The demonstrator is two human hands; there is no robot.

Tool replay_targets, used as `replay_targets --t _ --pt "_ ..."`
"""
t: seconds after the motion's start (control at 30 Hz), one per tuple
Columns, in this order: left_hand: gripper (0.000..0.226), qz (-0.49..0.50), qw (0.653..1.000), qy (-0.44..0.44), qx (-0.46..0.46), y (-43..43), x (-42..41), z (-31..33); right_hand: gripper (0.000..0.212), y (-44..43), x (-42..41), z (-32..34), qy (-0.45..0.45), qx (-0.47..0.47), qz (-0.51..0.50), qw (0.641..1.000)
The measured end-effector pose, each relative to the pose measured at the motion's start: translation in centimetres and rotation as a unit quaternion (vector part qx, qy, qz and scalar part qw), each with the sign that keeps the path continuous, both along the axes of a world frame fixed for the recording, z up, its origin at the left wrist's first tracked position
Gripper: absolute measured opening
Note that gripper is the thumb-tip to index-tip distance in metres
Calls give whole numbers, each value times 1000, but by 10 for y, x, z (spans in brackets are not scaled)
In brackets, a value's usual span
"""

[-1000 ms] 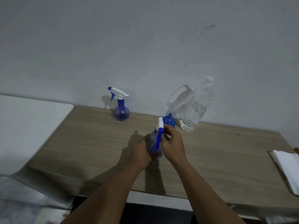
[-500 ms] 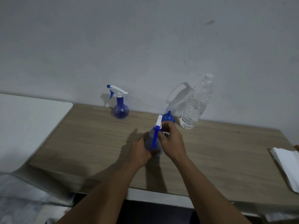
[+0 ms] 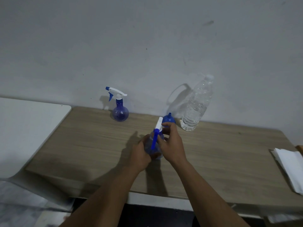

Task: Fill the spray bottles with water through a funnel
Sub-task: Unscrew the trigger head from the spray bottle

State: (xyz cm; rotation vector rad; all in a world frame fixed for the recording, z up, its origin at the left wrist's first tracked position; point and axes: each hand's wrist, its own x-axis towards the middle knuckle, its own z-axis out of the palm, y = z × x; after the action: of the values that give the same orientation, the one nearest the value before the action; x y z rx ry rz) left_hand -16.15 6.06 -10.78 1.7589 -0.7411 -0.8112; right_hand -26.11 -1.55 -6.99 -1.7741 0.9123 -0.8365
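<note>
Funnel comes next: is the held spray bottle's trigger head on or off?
On: the trigger head sits atop the spray bottle, left hand holding its body, right hand at its neck. Loosened? Cannot tell.

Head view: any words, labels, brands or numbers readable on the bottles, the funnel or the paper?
No text can be read anywhere.
The clear water bottle shows no label.
The far spray bottle and the held spray bottle show no print; the left hand and right hand cover part of the held one.
The funnel and the paper stack look plain.
</note>
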Motion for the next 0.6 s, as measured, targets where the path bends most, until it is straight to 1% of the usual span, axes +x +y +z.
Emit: replay_targets --t 0.07,0.1,0.13,0.2,0.27,0.33,0.43,0.5,0.53,0.57,0.6 --pt "59 -16 997 -74 13 4 1 4 30 -1 1 -1 6 -18 3 1000" --pt "61 -22 995 -100 6 5 2 3 29 -1 2 -1 9 -26 8 1000" --pt "62 -23 994 -106 -1 5 2 3 30 -1 2 -1 13 -29 10 999" --pt "61 -22 997 -73 6 4 1 5 32 1 1 1 18 -23 9 1000" --pt "55 -13 1000 1 8 2 0 6 31 2 1 2 33 -39 4 999" --pt "52 3 999 41 -2 0 1 5 28 0 0 3 47 -60 4 997" --pt "61 50 993 99 -31 -2 2 3 31 1 -1 8 55 -70 -3 996" --pt "65 51 990 124 -33 -2 1 0 32 0 -1 13 44 -74 -12 996" --pt "66 54 989 137 -14 2 -2 5 32 0 -1 17 33 -74 -17 997" --pt "63 34 990 136 -17 2 -1 4 32 1 -1 23 20 -73 -19 997" --pt "58 44 987 156 -8 -2 -3 7 33 1 -1 28 5 -69 -20 997"
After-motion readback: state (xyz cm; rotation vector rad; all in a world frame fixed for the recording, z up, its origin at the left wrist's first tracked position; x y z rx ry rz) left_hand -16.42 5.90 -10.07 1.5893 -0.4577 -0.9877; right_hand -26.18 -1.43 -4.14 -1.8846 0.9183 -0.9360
